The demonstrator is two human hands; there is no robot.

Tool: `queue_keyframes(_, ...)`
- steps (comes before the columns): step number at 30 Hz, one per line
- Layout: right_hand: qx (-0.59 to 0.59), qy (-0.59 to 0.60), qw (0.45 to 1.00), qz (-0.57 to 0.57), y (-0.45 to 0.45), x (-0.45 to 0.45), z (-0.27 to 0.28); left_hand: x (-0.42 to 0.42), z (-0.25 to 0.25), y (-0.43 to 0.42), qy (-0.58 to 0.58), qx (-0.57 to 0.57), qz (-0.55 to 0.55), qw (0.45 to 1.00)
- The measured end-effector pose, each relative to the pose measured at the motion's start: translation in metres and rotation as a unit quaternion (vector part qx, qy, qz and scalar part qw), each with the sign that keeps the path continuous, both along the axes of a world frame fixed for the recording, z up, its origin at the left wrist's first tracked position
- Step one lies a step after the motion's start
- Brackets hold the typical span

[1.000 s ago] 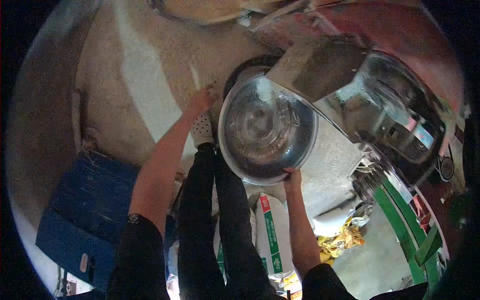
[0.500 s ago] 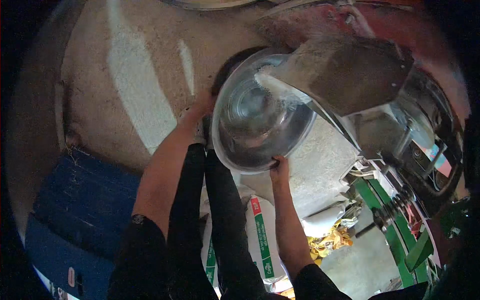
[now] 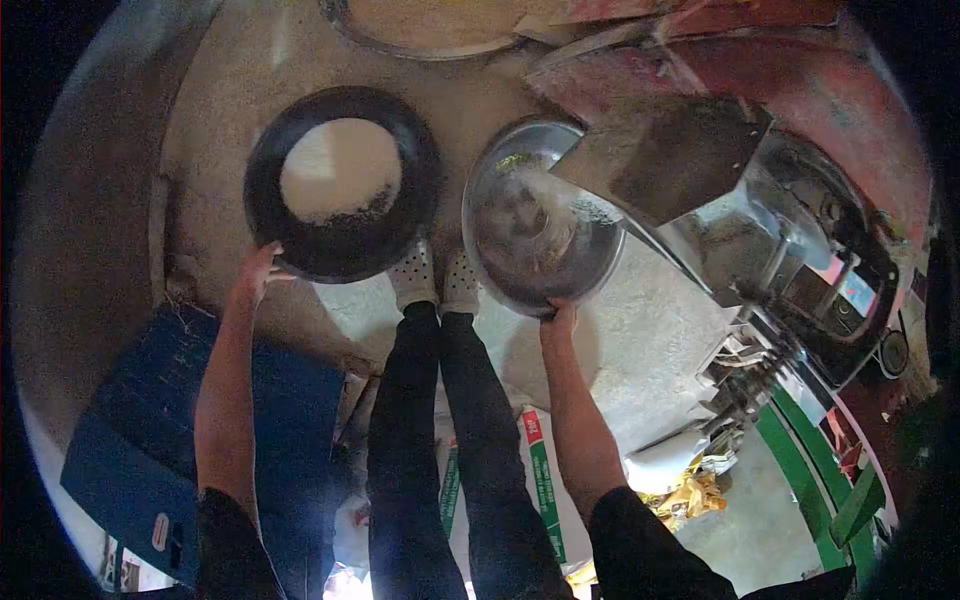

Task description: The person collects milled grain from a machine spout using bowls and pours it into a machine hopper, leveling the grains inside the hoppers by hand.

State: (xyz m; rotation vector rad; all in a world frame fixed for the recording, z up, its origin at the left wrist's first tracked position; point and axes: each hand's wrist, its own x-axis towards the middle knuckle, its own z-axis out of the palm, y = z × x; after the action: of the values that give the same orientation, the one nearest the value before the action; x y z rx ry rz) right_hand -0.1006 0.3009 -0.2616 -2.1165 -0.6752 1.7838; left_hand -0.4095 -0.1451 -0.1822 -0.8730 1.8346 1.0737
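My left hand [image 3: 262, 270] grips the lower-left rim of a wide black basin [image 3: 325, 258], its thumb over the edge. Pale grain-like material [image 3: 340, 170] lies in that basin. On the right, my right hand [image 3: 560, 314] is closed on the near rim of a shiny metal basin [image 3: 500, 265]. This basin sits below the mouth of a metal chute [image 3: 670, 160], and whitish material streams from the chute into it. The chute hides part of the basin's right side.
A red machine body [image 3: 810, 85] stands behind the chute, with a green frame [image 3: 800, 470] at lower right. A blue panel [image 3: 200, 420] is at left, and a round container [image 3: 430, 45] at the top. White printed sacks [image 3: 500, 460] lie behind my legs.
The black basin, mostly hidden behind the metal one before, is now out to the left in my left hand. The metal basin has shifted right, still in my right hand.
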Motion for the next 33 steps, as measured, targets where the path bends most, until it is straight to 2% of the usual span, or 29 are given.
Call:
queue_keyframes(2,0.013,-0.025,1.0,0.004,-0.001,-0.006,-0.013,0.022,-0.028,-0.043,-0.054,0.064,0.112,0.99)
queue_keyframes(3,0.021,-0.011,1.0,-0.008,-0.002,-0.008,-0.019,0.035,-0.036,-0.051,-0.057,0.062,0.112,0.99)
queue_keyframes(5,0.028,0.0,0.999,-0.02,-0.004,-0.005,-0.041,0.06,-0.053,-0.065,-0.021,0.105,0.248,0.963)
queue_keyframes(6,0.021,-0.004,1.0,-0.015,-0.008,-0.002,-0.055,0.073,-0.073,-0.077,-0.024,0.103,0.248,0.963)
queue_keyframes(8,0.015,-0.012,1.0,-0.008,-0.007,0.016,-0.089,0.108,-0.119,-0.099,0.066,0.196,0.216,0.954)
queue_keyframes(9,-0.051,-0.008,0.996,0.078,-0.001,0.028,-0.106,0.12,-0.132,-0.095,0.063,0.196,0.22,0.954)
queue_keyframes(10,-0.114,0.002,0.98,0.161,0.005,0.031,-0.116,0.123,-0.147,-0.084,0.092,0.272,0.242,0.927)
queue_keyframes(11,-0.11,0.003,0.981,0.163,0.007,0.017,-0.099,0.115,-0.149,-0.066,0.051,0.32,0.318,0.891)
queue_keyframes(12,-0.183,-0.021,0.95,0.253,0.008,-0.008,-0.062,0.108,-0.151,-0.048,0.007,0.358,0.394,0.846)
queue_keyframes(13,-0.254,-0.045,0.905,0.338,0.007,-0.023,-0.036,0.099,-0.147,-0.027,0.008,0.362,0.395,0.845)
queue_keyframes(14,-0.25,-0.044,0.906,0.34,0.007,-0.025,-0.028,0.091,-0.142,-0.008,0.015,0.363,0.475,0.801)
queue_keyframes(15,-0.227,-0.096,0.883,0.4,0.007,-0.028,-0.017,0.085,-0.131,0.011,0.021,0.362,0.551,0.751)
queue_keyframes(16,-0.202,-0.147,0.853,0.457,0.008,-0.029,-0.004,0.08,-0.109,0.029,0.021,0.366,0.552,0.749)
queue_keyframes(17,-0.198,-0.148,0.854,0.458,0.006,-0.024,0.007,0.076,-0.081,0.045,0.014,0.334,0.585,0.739)
queue_keyframes(18,-0.098,-0.155,0.803,0.567,0.005,-0.011,0.013,0.076,-0.053,0.059,0.006,0.302,0.617,0.727)
queue_keyframes(19,-0.052,-0.157,0.751,0.639,0.008,0.0,0.008,0.075,-0.032,0.07,0.013,0.313,0.615,0.724)
queue_keyframes(20,0.0,-0.165,0.692,0.702,0.011,0.011,0.004,0.079,-0.007,0.078,0.021,0.312,0.582,0.751)
queue_keyframes(21,-0.01,-0.179,0.65,0.739,0.016,0.03,0.002,0.085,0.02,0.085,0.03,0.309,0.548,0.777)
queue_keyframes(22,-0.017,-0.075,0.633,0.771,0.019,0.044,0.009,0.089,0.052,0.094,0.024,0.282,0.558,0.78)
queue_keyframes(24,-0.05,0.021,0.629,0.775,0.011,0.044,0.06,0.105,0.118,0.103,-0.001,0.253,0.565,0.785)
queue_keyframes(27,-0.148,-0.092,0.741,0.648,-0.034,-0.036,0.231,0.148,0.208,0.097,-0.062,0.281,0.557,0.779)
queue_keyframes(28,-0.142,-0.084,0.738,0.655,-0.044,-0.044,0.274,0.17,0.253,0.093,0.007,0.305,0.466,0.831)
queue_keyframes(30,-0.105,0.047,0.766,0.633,-0.064,-0.044,0.348,0.184,0.354,0.096,0.088,0.323,0.37,0.866)
queue_keyframes(31,-0.098,0.055,0.756,0.645,-0.071,-0.046,0.377,0.183,0.418,0.105,0.031,0.279,0.416,0.865)
queue_keyframes(32,-0.122,0.1,0.79,0.593,-0.08,-0.047,0.404,0.185,0.47,0.107,-0.029,0.235,0.459,0.856)
queue_keyframes(33,-0.133,0.125,0.801,0.57,-0.082,-0.045,0.425,0.191,0.507,0.103,-0.015,0.241,0.468,0.85)
